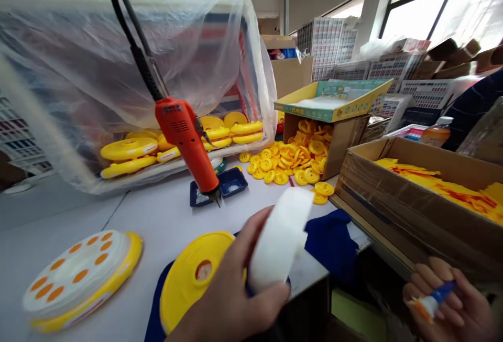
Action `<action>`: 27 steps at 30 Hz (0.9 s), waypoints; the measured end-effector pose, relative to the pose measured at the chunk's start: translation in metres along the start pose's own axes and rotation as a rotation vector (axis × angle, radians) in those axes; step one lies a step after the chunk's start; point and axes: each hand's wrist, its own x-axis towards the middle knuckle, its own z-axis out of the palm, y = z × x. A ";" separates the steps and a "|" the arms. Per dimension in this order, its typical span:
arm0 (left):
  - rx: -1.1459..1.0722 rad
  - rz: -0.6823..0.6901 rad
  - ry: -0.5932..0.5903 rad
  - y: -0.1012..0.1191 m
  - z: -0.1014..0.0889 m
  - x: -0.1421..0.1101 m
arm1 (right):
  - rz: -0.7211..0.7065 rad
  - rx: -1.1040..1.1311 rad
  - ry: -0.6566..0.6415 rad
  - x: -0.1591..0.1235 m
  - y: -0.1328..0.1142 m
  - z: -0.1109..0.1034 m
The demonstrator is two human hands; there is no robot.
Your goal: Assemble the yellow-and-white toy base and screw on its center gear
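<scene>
My left hand (pixel 231 289) is closed on a white plastic piece (pixel 281 237), held just above a yellow disc with a round hole (pixel 188 274) that lies on a blue cloth (pixel 334 242). Low at the right, beyond the table edge, my right hand (pixel 451 305) is curled around a small tube with a blue body and orange tip (pixel 432 302). An orange electric screwdriver (pixel 188 145) hangs on a black cable above the table, its tip over small blue trays (pixel 233 180).
A white-and-yellow disc with orange dots (pixel 78 279) lies at the left. A plastic-covered bin (pixel 129 85) holds yellow discs. Small yellow wheels (pixel 291 164) spill from a tipped carton. A cardboard box (pixel 412 200) with yellow sheets stands at the right.
</scene>
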 end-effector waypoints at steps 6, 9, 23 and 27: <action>-0.572 -0.301 0.827 -0.001 -0.052 -0.102 | -0.100 -0.301 -0.328 -0.031 0.042 0.047; -0.571 -0.267 0.989 -0.008 -0.068 -0.125 | -0.249 -0.444 -0.526 -0.055 0.076 0.079; -0.583 -0.162 0.980 -0.034 -0.088 -0.185 | -0.524 -0.836 -1.110 -0.103 0.166 0.122; -0.582 -0.180 0.965 -0.033 -0.090 -0.186 | -0.562 -0.868 -1.189 -0.103 0.173 0.124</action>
